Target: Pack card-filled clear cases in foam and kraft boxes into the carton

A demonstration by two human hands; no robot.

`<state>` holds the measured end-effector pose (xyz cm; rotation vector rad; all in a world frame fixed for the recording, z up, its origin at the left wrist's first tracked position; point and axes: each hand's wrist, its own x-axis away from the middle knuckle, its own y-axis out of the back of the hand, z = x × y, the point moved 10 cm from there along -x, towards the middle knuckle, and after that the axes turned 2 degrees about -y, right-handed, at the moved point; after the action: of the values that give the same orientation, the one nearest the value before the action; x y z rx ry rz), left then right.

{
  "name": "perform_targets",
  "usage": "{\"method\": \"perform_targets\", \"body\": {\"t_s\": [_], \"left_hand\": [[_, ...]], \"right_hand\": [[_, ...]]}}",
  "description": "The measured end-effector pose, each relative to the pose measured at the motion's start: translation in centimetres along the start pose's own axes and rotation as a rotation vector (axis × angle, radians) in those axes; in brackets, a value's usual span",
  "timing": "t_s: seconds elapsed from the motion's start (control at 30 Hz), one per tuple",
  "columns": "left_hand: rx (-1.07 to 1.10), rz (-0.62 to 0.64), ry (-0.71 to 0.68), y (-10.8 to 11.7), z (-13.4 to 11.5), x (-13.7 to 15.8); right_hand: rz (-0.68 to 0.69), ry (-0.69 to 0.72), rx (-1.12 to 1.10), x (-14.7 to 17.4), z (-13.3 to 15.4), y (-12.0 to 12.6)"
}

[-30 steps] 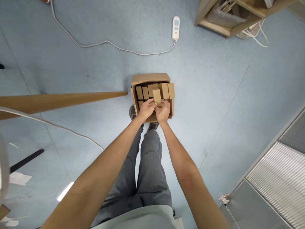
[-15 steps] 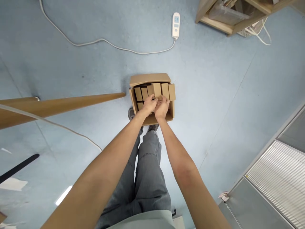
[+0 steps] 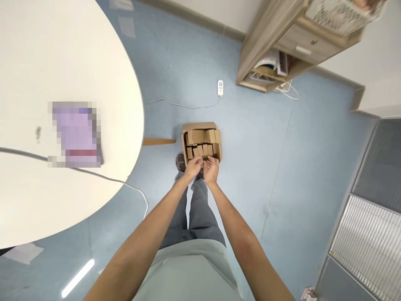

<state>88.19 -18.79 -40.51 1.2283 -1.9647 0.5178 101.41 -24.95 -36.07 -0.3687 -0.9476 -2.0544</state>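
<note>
An open cardboard box stands on the floor at my feet. Inside it are several small brown cardboard boxes: a larger one lies on its side at the far left, and smaller ones form a row nearer me. Over the box's near edge is my left hand, its fingers loosely bent and parted, with nothing visible in them. Close beside it, my right hand has its fingers apart and also shows nothing held. Whether the fingertips touch the carton's near rim cannot be made out.
A round white table with a blurred-out purple item fills the left, its wooden leg near the box. A white power strip lies beyond on the blue floor. A wooden cabinet stands at the upper right.
My view has risen, bringing the round table into sight. Both hands have pulled back from the small boxes to the carton's near edge. One small box now lies on its side across the others.
</note>
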Motion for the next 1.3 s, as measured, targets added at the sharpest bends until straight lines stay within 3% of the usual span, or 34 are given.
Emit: {"method": "perform_targets", "body": {"t_s": [0.13, 0.3, 0.5, 0.67, 0.83, 0.97, 1.13, 1.3], "left_hand": [[0.133, 0.02, 0.082, -0.4, -2.6, 6.3], [0.178, 0.018, 0.032, 0.0, -6.3, 13.6], [0.211, 0.019, -0.088, 2.4, -9.5, 22.2], [0.279, 0.025, -0.162, 5.4, -11.6, 27.2], [0.319, -0.003, -0.249, 10.2, -13.8, 31.1], [0.344, -0.039, -0.361, 16.1, -15.0, 34.7], [0.423, -0.097, -0.505, 24.5, -14.7, 39.2], [0.474, -0.192, -0.579, 32.3, -12.1, 42.9]], "right_hand": [[0.015, 0.05, -0.039, 4.1, 3.5, 2.9], [0.0, 0.114, -0.098, 8.8, 6.9, 6.3], [0.0, 0.178, -0.165, 14.5, 10.7, 9.3], [0.041, 0.263, -0.207, 18.8, 14.6, 9.8], [0.101, 0.394, -0.211, 23.4, 19.9, 8.3], [0.137, 0.516, -0.226, 28.4, 24.3, 5.6], [0.184, 0.655, -0.287, 35.7, 28.4, 0.3], [0.264, 0.731, -0.277, 42.1, 31.0, -6.1]]}}
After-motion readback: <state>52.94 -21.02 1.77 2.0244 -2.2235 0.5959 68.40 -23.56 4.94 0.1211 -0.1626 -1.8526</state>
